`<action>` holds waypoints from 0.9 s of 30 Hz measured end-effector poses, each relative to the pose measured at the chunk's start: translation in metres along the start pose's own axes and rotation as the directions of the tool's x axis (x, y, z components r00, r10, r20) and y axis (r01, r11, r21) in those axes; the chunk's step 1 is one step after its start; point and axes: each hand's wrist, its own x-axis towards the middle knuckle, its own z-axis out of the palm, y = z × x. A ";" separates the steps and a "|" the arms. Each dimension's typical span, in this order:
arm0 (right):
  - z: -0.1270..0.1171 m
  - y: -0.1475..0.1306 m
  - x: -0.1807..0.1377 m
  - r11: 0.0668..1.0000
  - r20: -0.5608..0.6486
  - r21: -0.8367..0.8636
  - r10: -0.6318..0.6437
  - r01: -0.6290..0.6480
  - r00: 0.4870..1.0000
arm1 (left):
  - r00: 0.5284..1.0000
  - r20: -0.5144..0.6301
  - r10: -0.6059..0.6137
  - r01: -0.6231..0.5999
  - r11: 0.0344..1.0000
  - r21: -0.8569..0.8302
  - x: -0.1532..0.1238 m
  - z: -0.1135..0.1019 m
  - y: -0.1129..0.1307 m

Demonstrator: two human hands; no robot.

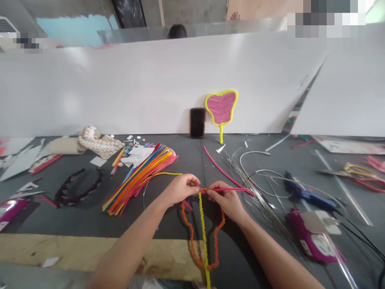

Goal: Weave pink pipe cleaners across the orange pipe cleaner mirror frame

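Both my hands meet over the dark table. My left hand (181, 188) is closed in a pinch on the top of an orange pipe-cleaner frame (192, 237). My right hand (227, 199) is closed on a pink pipe cleaner (237, 188) that runs across the frame's top edge. A yellow pipe cleaner (203, 233) runs down the frame's middle toward me. The frame is heart-like on top and narrows to a handle below.
A bundle of coloured pipe cleaners (141, 174) lies to the left, thin wires (252, 180) and a blue glue gun (306, 194) to the right. A finished pink and yellow paddle (221, 107) and a phone (197, 123) lean on the white partition. A dark headband (76, 187) lies far left.
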 end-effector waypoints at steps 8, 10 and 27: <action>0.000 -0.004 0.000 0.995 -0.071 0.101 0.024 -0.017 0.997 | 0.991 0.061 -0.115 0.120 0.989 -0.087 -0.021 -0.021 0.011; 0.001 -0.005 0.001 0.994 -0.071 0.108 0.023 -0.015 0.997 | 0.988 0.083 -0.134 0.143 0.981 -0.127 -0.024 -0.024 0.008; -0.008 -0.007 0.004 0.976 -0.153 0.219 0.040 -0.006 0.987 | 0.964 0.144 -0.222 0.264 0.816 -0.514 -0.035 -0.018 -0.028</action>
